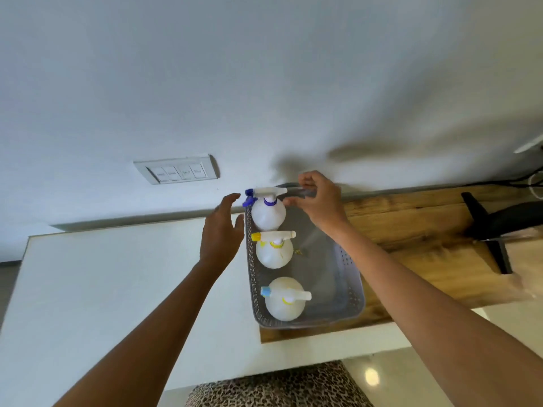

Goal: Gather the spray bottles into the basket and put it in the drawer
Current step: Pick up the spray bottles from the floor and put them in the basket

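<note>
Standing unlabelled: bottles [269, 214] in basket [349, 289]

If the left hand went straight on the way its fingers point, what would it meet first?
Probably the blue-nozzled spray bottle at the basket's far end; the left hand is open just beside it, though depth is unclear.

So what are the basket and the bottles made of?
The basket looks like grey plastic: its thin walls are punched with rows of small holes. The three bottles look like cloudy white plastic, slightly see-through, with smooth rounded bodies and coloured plastic spray tops. It rests on what looks like a wood-grain board, real or printed.
</note>
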Available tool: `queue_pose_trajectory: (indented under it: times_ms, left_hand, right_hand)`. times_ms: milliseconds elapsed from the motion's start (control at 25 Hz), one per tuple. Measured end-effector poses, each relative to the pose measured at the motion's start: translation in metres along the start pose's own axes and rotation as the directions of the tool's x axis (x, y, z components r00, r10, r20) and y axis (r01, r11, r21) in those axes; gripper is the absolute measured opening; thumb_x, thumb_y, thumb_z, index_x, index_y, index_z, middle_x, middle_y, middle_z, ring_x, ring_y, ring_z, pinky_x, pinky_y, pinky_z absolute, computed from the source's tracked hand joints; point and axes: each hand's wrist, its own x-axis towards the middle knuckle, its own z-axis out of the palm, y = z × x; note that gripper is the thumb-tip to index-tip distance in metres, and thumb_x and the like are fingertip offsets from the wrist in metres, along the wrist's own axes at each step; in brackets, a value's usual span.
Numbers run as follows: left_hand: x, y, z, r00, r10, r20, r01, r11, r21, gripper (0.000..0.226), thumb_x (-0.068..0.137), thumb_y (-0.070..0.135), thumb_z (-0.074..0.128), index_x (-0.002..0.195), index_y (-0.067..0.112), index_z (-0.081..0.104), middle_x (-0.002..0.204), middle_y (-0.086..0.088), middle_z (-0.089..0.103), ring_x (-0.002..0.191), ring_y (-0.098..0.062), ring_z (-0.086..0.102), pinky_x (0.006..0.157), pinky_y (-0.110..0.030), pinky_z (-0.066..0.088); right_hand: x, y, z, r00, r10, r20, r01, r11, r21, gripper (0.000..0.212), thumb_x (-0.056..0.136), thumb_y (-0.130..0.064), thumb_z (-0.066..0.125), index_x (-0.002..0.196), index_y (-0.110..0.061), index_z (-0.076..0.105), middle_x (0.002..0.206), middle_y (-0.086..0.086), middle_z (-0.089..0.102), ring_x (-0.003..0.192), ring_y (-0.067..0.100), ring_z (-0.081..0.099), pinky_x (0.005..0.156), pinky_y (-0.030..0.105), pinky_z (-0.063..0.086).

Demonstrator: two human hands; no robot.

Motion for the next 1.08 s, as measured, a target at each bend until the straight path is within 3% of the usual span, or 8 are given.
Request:
queue_pose_trajectory:
  times_ms: [120, 240, 440, 560, 680, 800, 960, 1080]
  left_hand:
    - [-0.036, 0.031, -0.028, 0.995, 0.102, 0.012, -0.102, 0.995, 0.012, 0.040, 0.085, 0.010, 0.055, 0.125, 0.014, 0.049, 0.123, -0.009, 0.062, 0.102, -0.031, 0.060, 0.084, -0.031, 0.044]
    - [-0.081, 0.052, -0.058, 0.969, 0.240, 0.064, -0.244, 0.969, 0.051, 0.039, 0.086, 0.011, 0.053, 0.125, 0.012, 0.048, 0.124, -0.009, 0.060, 0.101, -0.035, 0.058, 0.082, -0.031, 0.044]
    - [-0.181, 0.071, -0.094, 0.901, 0.385, 0.198, -0.402, 0.914, 0.056, 0.040, 0.087, 0.011, 0.052, 0.126, 0.015, 0.046, 0.126, -0.010, 0.059, 0.110, -0.029, 0.056, 0.084, -0.032, 0.044]
    - [-0.235, 0.075, -0.085, 0.854, 0.436, 0.283, -0.457, 0.890, 0.008, 0.039, 0.087, 0.009, 0.052, 0.126, 0.014, 0.048, 0.131, -0.011, 0.056, 0.115, -0.031, 0.054, 0.089, -0.036, 0.045]
    - [-0.276, 0.077, -0.053, 0.812, 0.456, 0.364, -0.488, 0.873, -0.006, 0.040, 0.086, 0.007, 0.052, 0.125, 0.015, 0.047, 0.135, -0.009, 0.052, 0.120, -0.030, 0.051, 0.092, -0.037, 0.046]
    - [-0.327, 0.074, -0.014, 0.748, 0.450, 0.488, -0.512, 0.859, -0.008, 0.041, 0.087, 0.008, 0.053, 0.127, 0.013, 0.046, 0.135, -0.011, 0.053, 0.122, -0.029, 0.050, 0.098, -0.038, 0.044]
    - [-0.380, 0.076, 0.020, 0.679, 0.429, 0.596, -0.539, 0.842, 0.008, 0.043, 0.088, 0.006, 0.052, 0.129, 0.015, 0.043, 0.141, -0.010, 0.047, 0.129, -0.026, 0.044, 0.102, -0.038, 0.041]
    - [-0.402, 0.089, 0.044, 0.667, 0.414, 0.619, -0.533, 0.846, 0.009, 0.043, 0.088, 0.005, 0.052, 0.129, 0.014, 0.043, 0.141, -0.011, 0.046, 0.129, -0.027, 0.044, 0.101, -0.036, 0.041]
  right_hand:
    - [-0.045, -0.029, -0.026, 0.996, -0.033, -0.088, 0.032, 0.999, -0.011, 0.057, 0.063, -0.023, 0.084, 0.110, -0.004, 0.057, 0.112, 0.011, 0.064, 0.102, 0.017, 0.058, 0.090, 0.032, 0.050]
    - [-0.109, -0.055, -0.045, 0.981, -0.037, -0.192, 0.040, 0.999, 0.013, 0.053, 0.065, -0.023, 0.083, 0.108, -0.003, 0.058, 0.108, 0.008, 0.063, 0.097, 0.012, 0.055, 0.088, 0.026, 0.048]
    - [-0.239, -0.069, -0.060, 0.935, 0.026, -0.353, 0.006, 0.996, 0.087, 0.047, 0.068, -0.022, 0.081, 0.105, -0.002, 0.059, 0.105, 0.004, 0.062, 0.102, 0.018, 0.058, 0.090, 0.031, 0.050]
    - [-0.310, -0.042, -0.069, 0.914, 0.090, -0.395, -0.066, 0.995, 0.073, 0.045, 0.072, -0.025, 0.078, 0.108, -0.005, 0.059, 0.110, 0.009, 0.064, 0.102, 0.016, 0.057, 0.087, 0.026, 0.050]
    - [-0.370, -0.002, -0.077, 0.881, 0.188, -0.435, -0.162, 0.982, 0.096, 0.043, 0.073, -0.028, 0.077, 0.107, -0.009, 0.060, 0.105, 0.005, 0.064, 0.097, 0.012, 0.056, 0.077, 0.010, 0.047]
    - [-0.429, 0.048, -0.087, 0.823, 0.322, -0.468, -0.268, 0.947, 0.180, 0.041, 0.074, -0.027, 0.076, 0.107, -0.008, 0.060, 0.107, 0.007, 0.064, 0.099, 0.013, 0.056, 0.084, 0.022, 0.050]
    - [-0.487, 0.098, -0.106, 0.767, 0.411, -0.492, -0.338, 0.911, 0.235, 0.034, 0.074, -0.025, 0.076, 0.100, -0.008, 0.062, 0.096, 0.003, 0.062, 0.093, 0.014, 0.057, 0.061, -0.004, 0.040]
    - [-0.509, 0.124, -0.128, 0.748, 0.433, -0.502, -0.344, 0.901, 0.264, 0.034, 0.074, -0.025, 0.077, 0.101, -0.010, 0.062, 0.094, -0.002, 0.060, 0.089, 0.009, 0.055, 0.061, -0.004, 0.040]
